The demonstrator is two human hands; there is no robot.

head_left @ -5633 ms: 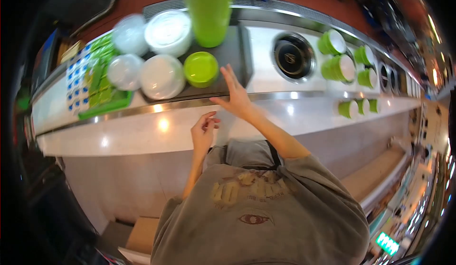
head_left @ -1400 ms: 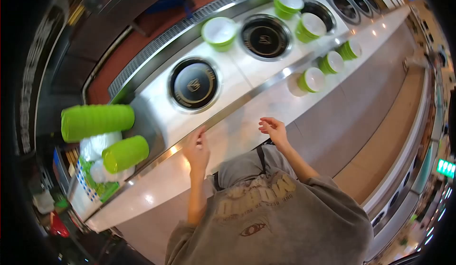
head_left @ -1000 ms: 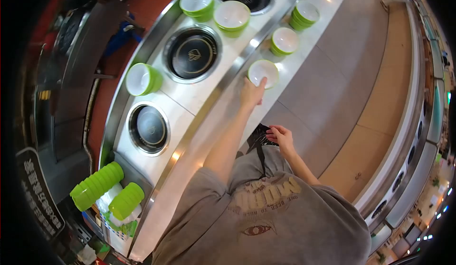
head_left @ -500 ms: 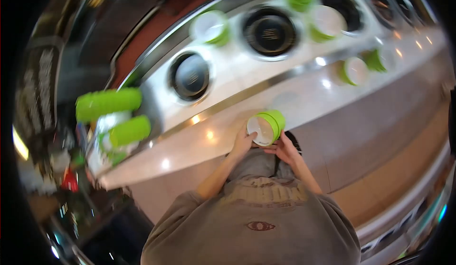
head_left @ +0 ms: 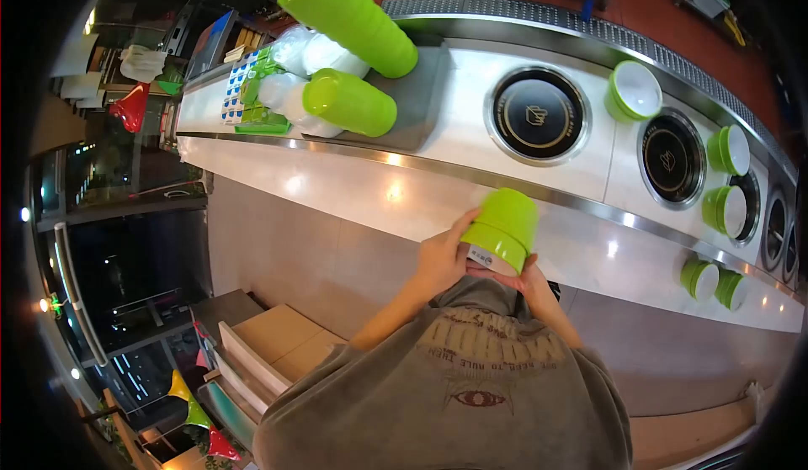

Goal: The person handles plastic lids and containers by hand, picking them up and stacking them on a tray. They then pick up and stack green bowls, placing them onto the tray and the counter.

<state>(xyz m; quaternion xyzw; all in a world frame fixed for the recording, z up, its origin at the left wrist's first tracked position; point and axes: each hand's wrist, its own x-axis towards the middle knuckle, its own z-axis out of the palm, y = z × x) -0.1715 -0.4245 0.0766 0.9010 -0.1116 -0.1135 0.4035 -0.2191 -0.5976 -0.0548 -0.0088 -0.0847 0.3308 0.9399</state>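
Observation:
A short stack of nested lime-green bowls is held in front of my waist, tilted, with a white inner edge and a small dark print showing at its lower side. My left hand grips the stack's left side, fingers bent round it. At the lower right, my right hand holds the same stack, its fingers partly hidden beneath. Just beyond the bowls runs the lower pale ledge of the counter. One green bowl with a white inside stands by a round black plate set into the counter.
Long stacks of green bowls lie on the counter's left end, beside plastic-wrapped white items and a green-and-blue box. Several more bowls stand to the right. A cardboard-coloured bench is at lower left.
My view has swung left, bringing the bowl stacks nearer the middle. The held bowls have been tipped from showing their white inside to showing mostly green outside.

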